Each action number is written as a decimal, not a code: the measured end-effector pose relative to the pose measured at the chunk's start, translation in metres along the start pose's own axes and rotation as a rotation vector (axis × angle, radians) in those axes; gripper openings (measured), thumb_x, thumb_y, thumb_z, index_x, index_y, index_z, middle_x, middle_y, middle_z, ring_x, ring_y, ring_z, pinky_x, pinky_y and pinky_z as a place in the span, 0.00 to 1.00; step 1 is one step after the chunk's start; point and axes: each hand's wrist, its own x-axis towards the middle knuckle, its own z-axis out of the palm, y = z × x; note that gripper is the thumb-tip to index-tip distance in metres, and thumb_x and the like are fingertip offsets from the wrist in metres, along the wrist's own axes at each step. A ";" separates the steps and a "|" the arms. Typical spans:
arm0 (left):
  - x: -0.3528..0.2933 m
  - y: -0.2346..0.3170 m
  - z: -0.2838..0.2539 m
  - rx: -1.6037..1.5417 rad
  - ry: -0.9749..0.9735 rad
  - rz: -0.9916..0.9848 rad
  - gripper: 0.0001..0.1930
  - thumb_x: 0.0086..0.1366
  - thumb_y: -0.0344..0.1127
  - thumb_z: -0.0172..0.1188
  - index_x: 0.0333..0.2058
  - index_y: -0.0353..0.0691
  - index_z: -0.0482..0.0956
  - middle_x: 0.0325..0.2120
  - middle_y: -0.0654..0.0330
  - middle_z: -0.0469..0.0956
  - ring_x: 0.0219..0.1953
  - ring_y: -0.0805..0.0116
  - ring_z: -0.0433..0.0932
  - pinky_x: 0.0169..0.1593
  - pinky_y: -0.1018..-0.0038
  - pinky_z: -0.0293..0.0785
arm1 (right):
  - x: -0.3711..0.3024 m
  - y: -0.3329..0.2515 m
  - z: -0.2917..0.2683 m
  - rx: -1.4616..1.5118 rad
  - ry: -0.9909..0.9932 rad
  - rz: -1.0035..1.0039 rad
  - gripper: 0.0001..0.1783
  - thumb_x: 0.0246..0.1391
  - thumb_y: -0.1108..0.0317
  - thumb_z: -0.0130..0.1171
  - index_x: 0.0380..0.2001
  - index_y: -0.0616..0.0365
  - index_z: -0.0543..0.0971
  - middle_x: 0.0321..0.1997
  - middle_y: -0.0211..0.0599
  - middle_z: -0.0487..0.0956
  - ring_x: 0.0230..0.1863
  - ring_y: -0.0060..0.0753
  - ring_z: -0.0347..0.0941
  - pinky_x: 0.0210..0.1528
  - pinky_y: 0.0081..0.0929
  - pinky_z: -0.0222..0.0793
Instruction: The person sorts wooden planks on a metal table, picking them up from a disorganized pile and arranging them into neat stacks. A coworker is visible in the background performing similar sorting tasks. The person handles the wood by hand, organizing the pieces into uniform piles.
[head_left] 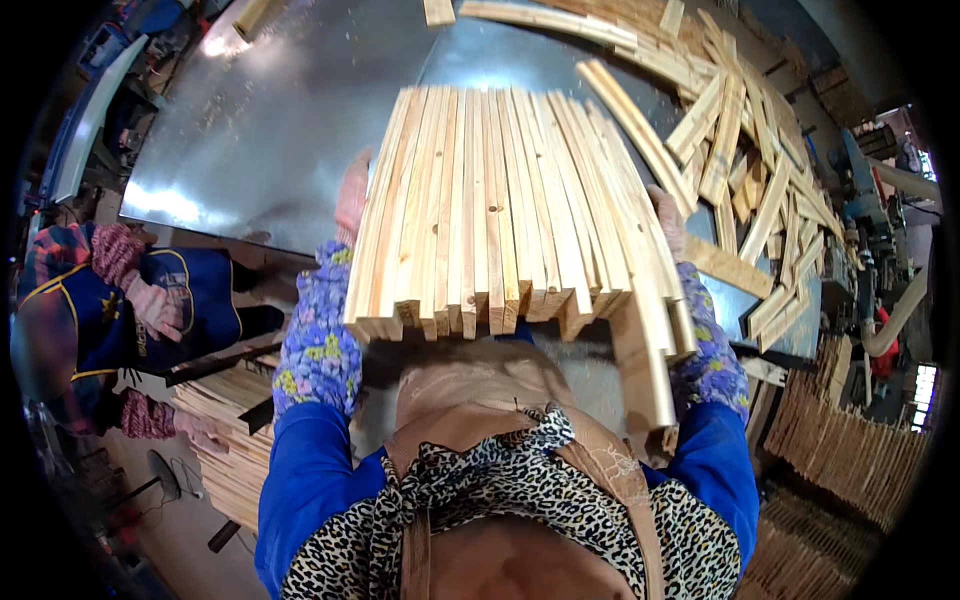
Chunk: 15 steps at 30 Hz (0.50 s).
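A wide row of pale wooden slats (490, 210) stands side by side in front of me, its near ends uneven and reaching past the table's near edge. My left hand (352, 200), in a pinkish glove, presses against the row's left side. Against the right side is my right hand (668, 222), gloved too and partly hidden by the outer slats. Between them the hands clasp the whole row. At the right end, one slat (642, 365) sticks out nearer to my body than the others. Purple floral sleeve covers wrap both my forearms.
A metal-topped table (270, 130) lies under and beyond the slats. Loose wooden strips (740, 150) form a jumbled heap at the far right. To the left, a person in a blue apron (190, 290) stands by a wood stack (230, 400). More stacked wood (850, 450) is at right.
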 end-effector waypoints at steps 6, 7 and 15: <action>-0.092 -0.009 0.031 -0.927 -0.319 -0.920 0.31 0.79 0.54 0.59 0.66 0.32 0.79 0.59 0.51 0.84 0.59 0.62 0.84 0.64 0.66 0.81 | -0.077 0.099 -0.033 -0.257 0.313 0.389 0.35 0.78 0.41 0.54 0.60 0.67 0.85 0.55 0.44 0.89 0.52 0.41 0.87 0.58 0.39 0.81; -0.116 -0.022 0.026 -1.012 -0.223 -0.818 0.32 0.79 0.56 0.59 0.66 0.33 0.79 0.60 0.52 0.84 0.59 0.62 0.84 0.65 0.66 0.80 | -0.084 0.099 -0.015 -0.162 0.280 0.453 0.35 0.77 0.41 0.55 0.62 0.66 0.84 0.57 0.44 0.88 0.54 0.41 0.86 0.59 0.39 0.81; -0.153 -0.038 0.033 -0.894 -0.306 -0.738 0.43 0.77 0.60 0.61 0.78 0.34 0.62 0.73 0.51 0.71 0.74 0.58 0.70 0.78 0.62 0.63 | -0.087 0.076 -0.001 0.048 0.116 0.592 0.42 0.75 0.47 0.61 0.79 0.64 0.67 0.75 0.49 0.77 0.73 0.45 0.75 0.75 0.40 0.69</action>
